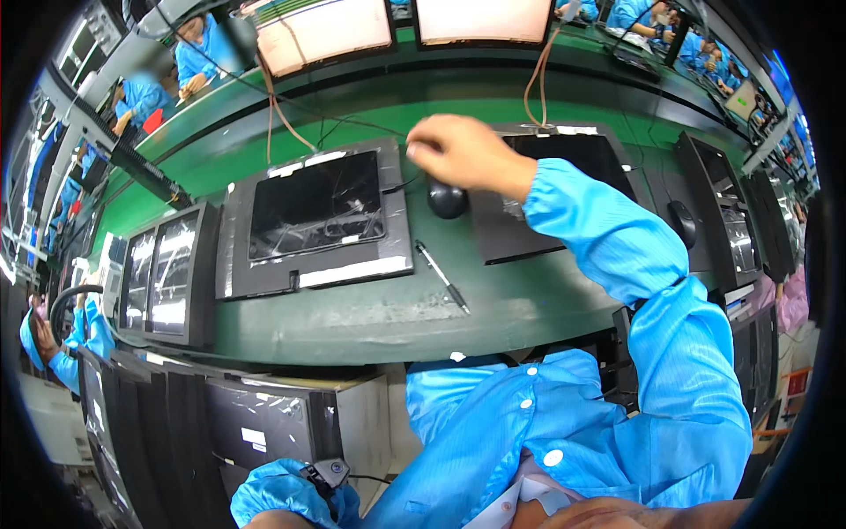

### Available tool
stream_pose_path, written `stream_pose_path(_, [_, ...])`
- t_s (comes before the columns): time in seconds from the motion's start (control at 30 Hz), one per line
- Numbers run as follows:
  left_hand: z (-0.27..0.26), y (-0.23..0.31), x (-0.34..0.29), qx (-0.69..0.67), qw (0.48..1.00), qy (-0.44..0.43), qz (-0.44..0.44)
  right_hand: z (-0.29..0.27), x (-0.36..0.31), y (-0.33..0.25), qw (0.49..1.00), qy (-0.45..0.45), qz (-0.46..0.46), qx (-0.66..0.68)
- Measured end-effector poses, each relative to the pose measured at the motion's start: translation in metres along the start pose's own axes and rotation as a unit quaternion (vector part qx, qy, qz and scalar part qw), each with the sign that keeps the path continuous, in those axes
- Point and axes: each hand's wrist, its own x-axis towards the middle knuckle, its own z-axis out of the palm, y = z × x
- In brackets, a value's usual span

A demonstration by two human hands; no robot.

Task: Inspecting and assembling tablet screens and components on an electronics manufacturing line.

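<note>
My right hand [463, 152] reaches across the green bench from the right, its fingers loosely bent with a gap between them. Nothing shows in its grasp. Just below it in view is a black computer mouse [447, 201]; whether they touch I cannot tell. To its left lies a flat black screen panel [315, 204] on a dark, film-wrapped board. A second dark panel [583, 160] on a similar board lies partly behind my right forearm. My left hand [278, 521] is at the bottom edge, only a bit of skin showing past the blue cuff; its fingers are out of sight.
A pen [442, 277] lies on the bench [370, 322] between the boards. Framed dark panels stand at left [167, 273] and right [718, 203]. Several dark panels [163, 423] are stacked below the bench at left. Lit monitors [480, 22] stand beyond, with people in blue working further off.
</note>
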Motion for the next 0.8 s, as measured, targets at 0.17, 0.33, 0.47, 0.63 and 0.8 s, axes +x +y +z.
stream_pose_path(0.17, [0.003, -0.034, -0.033, 0.161, 0.967, -0.007, -0.197, 0.08, 0.001, -0.008, 0.987, -0.126, -0.065, -0.078])
stream_pose_path(0.33, [-0.012, -0.16, -0.171, 0.403, 0.623, -0.525, -0.417, 0.069, 0.003, 0.003, 0.984, -0.153, -0.04, -0.078])
stream_pose_path(0.47, [-0.014, -0.184, -0.213, 0.433, 0.655, -0.493, -0.374, 0.065, 0.026, -0.007, 0.974, -0.219, -0.027, -0.048])
stream_pose_path(0.63, [0.002, -0.211, -0.205, 0.431, 0.804, -0.333, -0.24, 0.011, 0.05, -0.046, 0.986, -0.15, -0.043, -0.055])
stream_pose_path(0.8, [-0.017, -0.187, -0.184, 0.464, 0.803, -0.281, -0.246, -0.013, 0.051, -0.063, 0.99, -0.088, 0.067, 0.086])
